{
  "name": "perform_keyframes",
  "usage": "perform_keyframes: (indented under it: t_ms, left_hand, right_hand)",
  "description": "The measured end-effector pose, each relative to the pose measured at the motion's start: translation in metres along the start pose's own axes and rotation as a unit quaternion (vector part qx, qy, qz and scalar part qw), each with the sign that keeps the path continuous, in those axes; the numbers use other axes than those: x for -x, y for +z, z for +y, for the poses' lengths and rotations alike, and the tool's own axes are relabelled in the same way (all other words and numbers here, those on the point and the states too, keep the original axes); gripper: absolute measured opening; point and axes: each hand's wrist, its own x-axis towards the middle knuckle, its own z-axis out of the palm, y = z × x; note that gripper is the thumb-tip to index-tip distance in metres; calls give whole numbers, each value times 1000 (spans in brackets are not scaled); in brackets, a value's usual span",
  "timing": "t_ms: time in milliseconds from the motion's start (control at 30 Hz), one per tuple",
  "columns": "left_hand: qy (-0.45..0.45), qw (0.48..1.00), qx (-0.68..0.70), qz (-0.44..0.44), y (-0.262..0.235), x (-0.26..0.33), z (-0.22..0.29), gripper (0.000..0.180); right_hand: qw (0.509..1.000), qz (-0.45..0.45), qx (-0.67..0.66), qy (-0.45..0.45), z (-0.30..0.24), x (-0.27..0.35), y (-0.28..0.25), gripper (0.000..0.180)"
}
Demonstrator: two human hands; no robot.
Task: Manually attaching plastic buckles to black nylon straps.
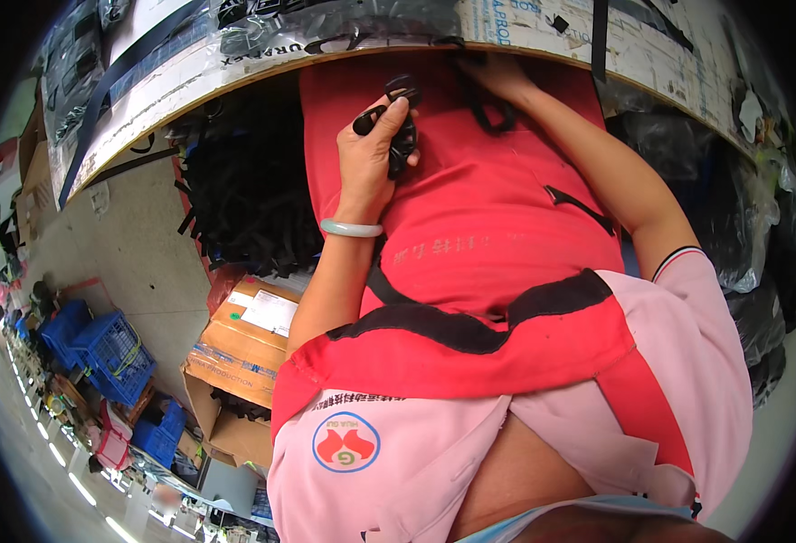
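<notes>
My left hand (373, 149), with a pale green bangle (351, 228) on the wrist, is raised over my red apron (479, 235) and grips a small bunch of black plastic clips (403, 136) between thumb and fingers. My right hand (499, 76) reaches to the worktable's edge (235, 77), fingers partly hidden under it. It is closed on a black strap (496, 119) that loops down onto the apron. Another short black piece (579, 206) lies on the apron beside my right forearm.
A pile of black straps (244, 195) sits under the table at left. Below it stands an open cardboard box (240, 348), with blue crates (108, 355) farther left on the floor. Black plastic bags (742, 226) fill the right side. Clear bags of black parts (326, 23) lie on the tabletop.
</notes>
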Motion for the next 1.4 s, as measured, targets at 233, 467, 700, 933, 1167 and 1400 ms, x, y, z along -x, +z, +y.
perform_keyframes:
  t_ms: [233,467,700,933,1167,1400]
  left_hand:
    - [-1,1000,-5,-3,-2,-3,0,28]
    - [-23,998,48,-28,-8,-5,1,28]
    - [-24,997,68,-36,-15,-7,1,27]
    - [-47,995,40,-74,-13,-9,4,25]
    - [-73,989,70,-103,-14,-7,8,28]
    - [-86,990,55,-98,-20,-7,7,33]
  right_hand:
    - [999,33,33,-2,3,-6,3,39]
    - [976,-65,-140,154,-4,1,-5,32]
    - [892,-218,-296,263,-120,29,-78,26]
    - [872,-244,-411,103,-198,16,-147,14]
    - [908,-278,-311,41,-216,16,-125,24]
    - [895,-250,-355,105,-196,35,-141,21]
